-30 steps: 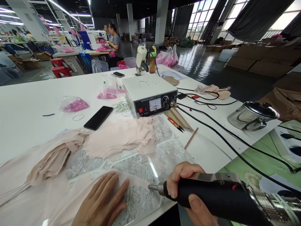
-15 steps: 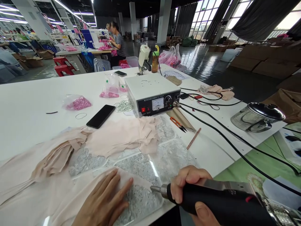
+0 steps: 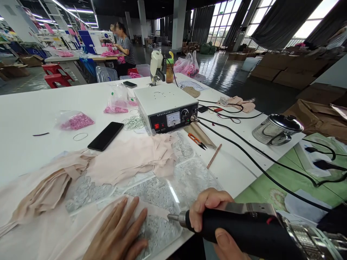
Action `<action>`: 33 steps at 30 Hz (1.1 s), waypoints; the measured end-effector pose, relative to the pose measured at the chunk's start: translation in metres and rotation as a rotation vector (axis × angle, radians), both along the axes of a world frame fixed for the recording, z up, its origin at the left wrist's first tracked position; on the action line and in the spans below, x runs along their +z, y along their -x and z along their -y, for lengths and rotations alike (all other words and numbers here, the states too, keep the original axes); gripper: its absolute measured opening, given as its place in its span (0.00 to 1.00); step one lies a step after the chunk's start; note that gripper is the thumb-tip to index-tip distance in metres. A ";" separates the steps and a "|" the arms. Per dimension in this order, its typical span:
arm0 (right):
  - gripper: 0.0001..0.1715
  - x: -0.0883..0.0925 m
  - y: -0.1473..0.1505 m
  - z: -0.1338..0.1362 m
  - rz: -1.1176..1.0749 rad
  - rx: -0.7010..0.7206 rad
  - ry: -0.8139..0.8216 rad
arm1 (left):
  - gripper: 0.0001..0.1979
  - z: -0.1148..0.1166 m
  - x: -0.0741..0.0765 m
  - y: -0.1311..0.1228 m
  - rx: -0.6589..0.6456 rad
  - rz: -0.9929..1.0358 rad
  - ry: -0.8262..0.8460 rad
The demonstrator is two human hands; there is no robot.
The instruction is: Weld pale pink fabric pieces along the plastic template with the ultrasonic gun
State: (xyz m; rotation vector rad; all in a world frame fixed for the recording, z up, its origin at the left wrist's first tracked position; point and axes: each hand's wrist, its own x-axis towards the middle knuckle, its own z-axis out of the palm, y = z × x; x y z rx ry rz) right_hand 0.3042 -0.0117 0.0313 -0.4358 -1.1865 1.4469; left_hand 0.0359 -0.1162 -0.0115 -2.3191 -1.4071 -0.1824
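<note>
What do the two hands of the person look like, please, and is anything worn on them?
The left hand is bare, with no glove or ring showing on its fingers. The right hand also has no glove; part of it is hidden. No sleeve or cuff shows at either hand.

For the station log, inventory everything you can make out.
Cloth pieces: several, pale pink, near side
Tool: one, black and silver, near right
Meter box: one, white, centre
Near phone: one, black, left
Bags: at least two, clear, left
Snips: one, orange, right of centre
Lidded container: one, silvery, right
Bottle: one, amber, behind box
Small machine: one, cream, behind box
Table: one, white, underneath
Stools: at least two, red, back left
Left hand: one, bare, on cloth
Right hand: one, bare, around tool
</note>
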 end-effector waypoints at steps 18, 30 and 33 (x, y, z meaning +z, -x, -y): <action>0.11 -0.001 -0.001 0.001 0.032 -0.028 -0.031 | 0.31 -0.006 -0.003 -0.021 0.066 -0.064 -0.035; 0.11 0.000 0.002 0.005 0.013 -0.072 0.020 | 0.35 -0.010 -0.001 -0.028 0.088 -0.085 -0.104; 0.12 0.001 0.005 0.003 -0.013 -0.126 -0.008 | 0.36 -0.010 -0.003 -0.030 0.086 -0.092 -0.112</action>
